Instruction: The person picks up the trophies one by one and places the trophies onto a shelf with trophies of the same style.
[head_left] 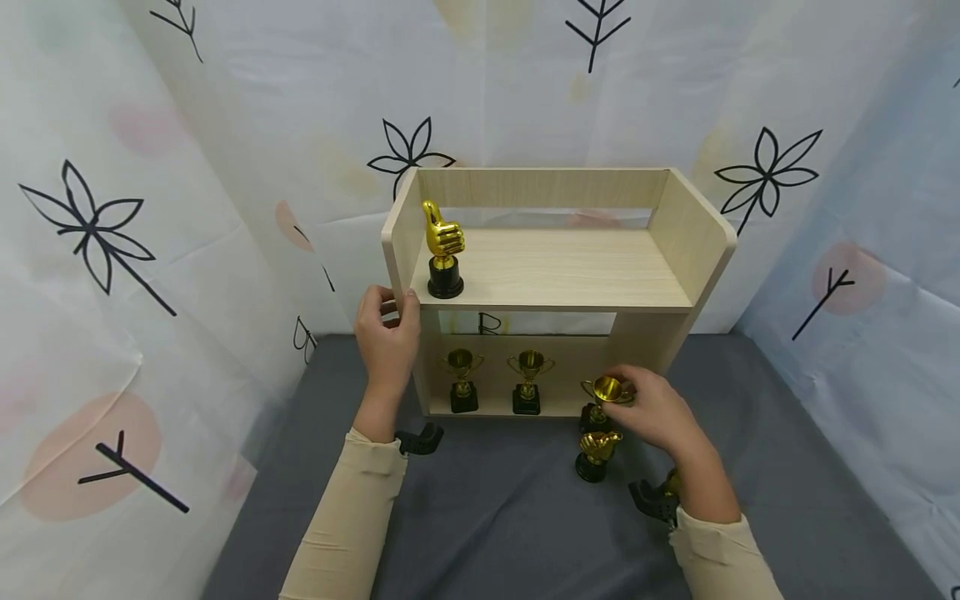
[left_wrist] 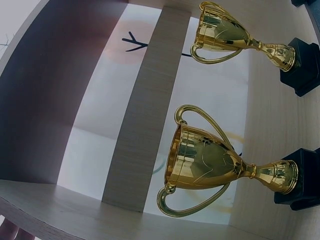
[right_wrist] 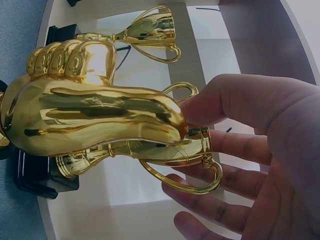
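Along the lower level of a pale wooden shelf, a left gold trophy cup and a middle gold trophy cup stand upright on black bases. My right hand holds a third trophy cup by its upper part at the shelf's front right. In the right wrist view, the thumb's contact is partly hidden behind a gold thumbs-up trophy, and the fingers lie behind the cup. My left hand grips the front edge of the shelf's left side panel, thumb on the inner side.
Another thumbs-up trophy stands on the upper level at the left. Close in front of the held cup, the other thumbs-up trophy rests on the grey cloth. A gold piece shows partly behind my right wrist.
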